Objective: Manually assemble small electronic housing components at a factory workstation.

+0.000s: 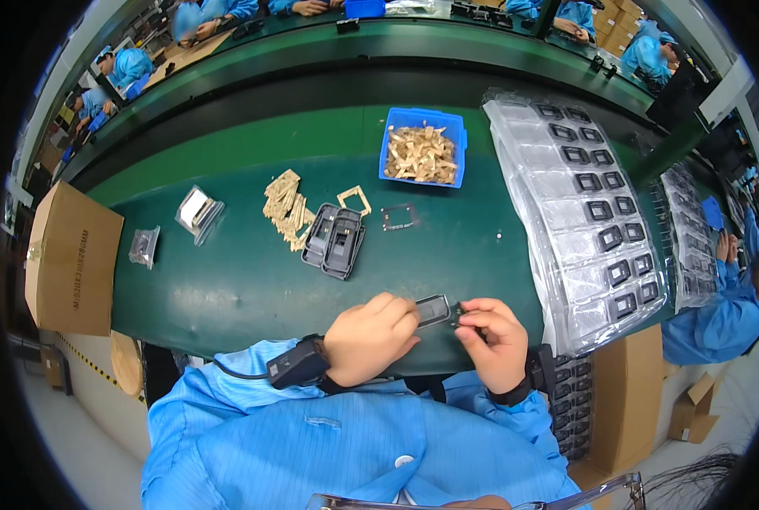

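Note:
My left hand (372, 336) is closed on one end of a dark rectangular frame-like housing (433, 311), held low over the table's near edge. Its fingers cover part of that piece. Right beside it, my right hand (497, 340) pinches a small black part (457, 314), too small to name exactly. Beyond my hands lies a stack of dark grey plastic housings (335, 240). Tan slatted pieces (284, 206) are piled to its left, and a tan square frame (355, 201) lies just behind. A thin dark frame (400, 218) rests to the right of the stack.
A blue bin (463, 136) of tan scraps stands at the back. Clear blister trays (558, 255) with black frames cover the right side. At left are a cardboard box (73, 263) and two bagged items, one a grey bag (144, 246). Co-workers sit beyond the line and at far right.

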{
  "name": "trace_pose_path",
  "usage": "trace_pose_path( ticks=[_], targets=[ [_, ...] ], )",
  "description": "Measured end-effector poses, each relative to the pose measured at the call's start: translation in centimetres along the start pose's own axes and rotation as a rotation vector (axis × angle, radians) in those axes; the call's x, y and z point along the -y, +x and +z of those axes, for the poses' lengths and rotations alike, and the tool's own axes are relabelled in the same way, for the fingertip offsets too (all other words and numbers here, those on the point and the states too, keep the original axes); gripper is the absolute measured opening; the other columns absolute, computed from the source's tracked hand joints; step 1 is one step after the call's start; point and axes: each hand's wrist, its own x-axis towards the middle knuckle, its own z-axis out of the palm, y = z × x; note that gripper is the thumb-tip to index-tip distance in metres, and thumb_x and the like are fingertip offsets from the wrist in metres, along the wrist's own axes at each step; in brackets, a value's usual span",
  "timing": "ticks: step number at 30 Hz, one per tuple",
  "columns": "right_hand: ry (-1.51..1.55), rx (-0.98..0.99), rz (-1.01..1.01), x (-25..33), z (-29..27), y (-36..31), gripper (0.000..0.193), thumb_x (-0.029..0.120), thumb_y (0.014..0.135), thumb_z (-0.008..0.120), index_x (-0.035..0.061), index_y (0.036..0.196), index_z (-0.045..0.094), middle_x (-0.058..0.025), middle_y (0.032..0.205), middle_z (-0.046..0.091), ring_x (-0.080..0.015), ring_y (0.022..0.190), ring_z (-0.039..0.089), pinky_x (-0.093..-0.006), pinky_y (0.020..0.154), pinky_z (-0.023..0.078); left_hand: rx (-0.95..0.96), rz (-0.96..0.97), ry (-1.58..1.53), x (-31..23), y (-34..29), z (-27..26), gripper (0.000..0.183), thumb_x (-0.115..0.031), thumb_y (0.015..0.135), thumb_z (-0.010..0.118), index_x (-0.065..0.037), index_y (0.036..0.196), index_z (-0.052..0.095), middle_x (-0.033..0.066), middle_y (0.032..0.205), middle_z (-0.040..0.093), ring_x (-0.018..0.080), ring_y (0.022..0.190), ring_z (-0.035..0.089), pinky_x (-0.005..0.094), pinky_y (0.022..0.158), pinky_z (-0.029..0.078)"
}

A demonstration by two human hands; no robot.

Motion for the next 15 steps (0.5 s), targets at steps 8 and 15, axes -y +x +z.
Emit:
trace_pose_path(
  ticks=[8,15],
  targets=[
    [-0.091,0.321,-0.072,1.8,1.4,0.1,0.031,-0.001,0.075,0.083,0.0002,0.104,0.07,-0.0143,0.118,0.066,-0.0214,0.104,0.066,-0.0309,0.085,0.054,-0.043,0.189,-0.337,0.6,-2.0,-1.2,0.024,-0.009,0.082,0.074,-0.009,0.105,0.073,0.0068,0.11,0.066,0.0231,0.09,0.068,0.0327,0.071,0.057],
    [0.269,0.418,0.261,1.8,1.1,0.4,0.041,-0.008,0.078,0.079,-0.004,0.115,0.063,-0.0154,0.127,0.063,-0.0187,0.111,0.064,-0.0273,0.089,0.054,-0.16,0.123,-0.384,0.9,-3.6,-0.7,0.023,-0.012,0.083,0.07,-0.01,0.106,0.071,0.0052,0.112,0.063,0.0232,0.098,0.066,0.0337,0.076,0.057]
  ],
)
